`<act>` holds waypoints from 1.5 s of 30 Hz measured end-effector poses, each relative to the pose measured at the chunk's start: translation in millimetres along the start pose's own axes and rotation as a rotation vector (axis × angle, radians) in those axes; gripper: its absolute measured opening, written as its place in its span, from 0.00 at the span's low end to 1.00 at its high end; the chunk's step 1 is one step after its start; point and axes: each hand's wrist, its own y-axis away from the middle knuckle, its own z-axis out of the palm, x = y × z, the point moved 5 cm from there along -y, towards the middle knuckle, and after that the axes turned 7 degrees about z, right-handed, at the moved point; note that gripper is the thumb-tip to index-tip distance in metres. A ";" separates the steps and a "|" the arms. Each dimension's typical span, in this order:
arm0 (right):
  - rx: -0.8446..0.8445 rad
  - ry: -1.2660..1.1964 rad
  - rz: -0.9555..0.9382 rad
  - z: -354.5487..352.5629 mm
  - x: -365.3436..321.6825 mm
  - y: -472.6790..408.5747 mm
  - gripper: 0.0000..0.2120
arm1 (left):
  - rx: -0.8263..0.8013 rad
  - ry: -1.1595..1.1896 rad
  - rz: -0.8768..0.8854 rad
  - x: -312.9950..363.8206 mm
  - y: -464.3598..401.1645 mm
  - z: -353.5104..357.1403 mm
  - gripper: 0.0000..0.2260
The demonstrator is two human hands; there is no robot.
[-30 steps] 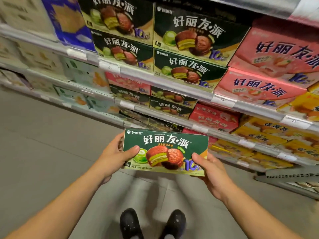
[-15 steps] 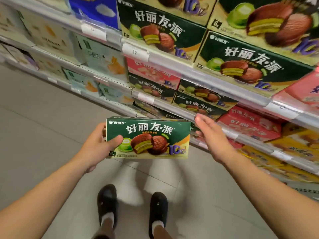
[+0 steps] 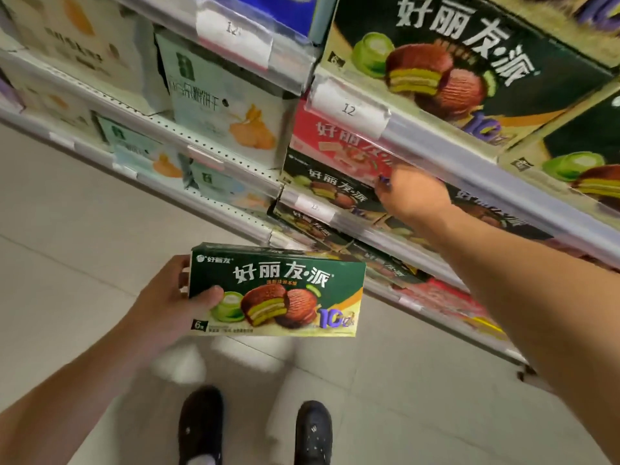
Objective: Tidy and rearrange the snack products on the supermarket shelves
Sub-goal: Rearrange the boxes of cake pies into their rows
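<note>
Since a moment ago the right hand (image 3: 414, 193) has left the green box (image 3: 275, 292), fingers hidden at the red box (image 3: 339, 152) upshelf, while the left hand (image 3: 171, 300) clamps the green box's short end, long axis level.

Right hand (image 3: 411, 193) — now off box (image 3: 275, 290)

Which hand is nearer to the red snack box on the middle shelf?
Right. The right hand reaches up to the red snack box, at its lower right corner; contact is unclear. The left hand is far below, holding a green pie box.
</note>
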 end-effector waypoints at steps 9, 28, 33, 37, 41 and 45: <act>-0.208 -0.234 0.210 11.9 2.5 -25.8 0.18 | -0.053 0.086 -0.053 -10.5 11.9 1.6 0.22; 0.254 -0.199 -0.015 21.7 133.1 182.7 0.36 | -0.206 -0.100 0.008 -13.2 53.4 95.3 0.26; 0.209 -0.148 0.146 30.6 264.1 221.9 0.39 | -0.231 -0.123 0.003 -5.4 76.8 179.0 0.26; 0.243 -0.119 0.170 33.7 347.4 226.6 0.37 | -0.236 -0.118 -0.013 -4.5 100.0 250.1 0.27; 0.309 -0.002 0.184 44.2 397.8 208.8 0.37 | -0.219 -0.095 -0.021 -13.0 120.9 300.1 0.27; 0.382 0.009 0.214 48.8 426.8 186.4 0.26 | -0.209 -0.057 -0.029 -21.1 131.3 322.1 0.24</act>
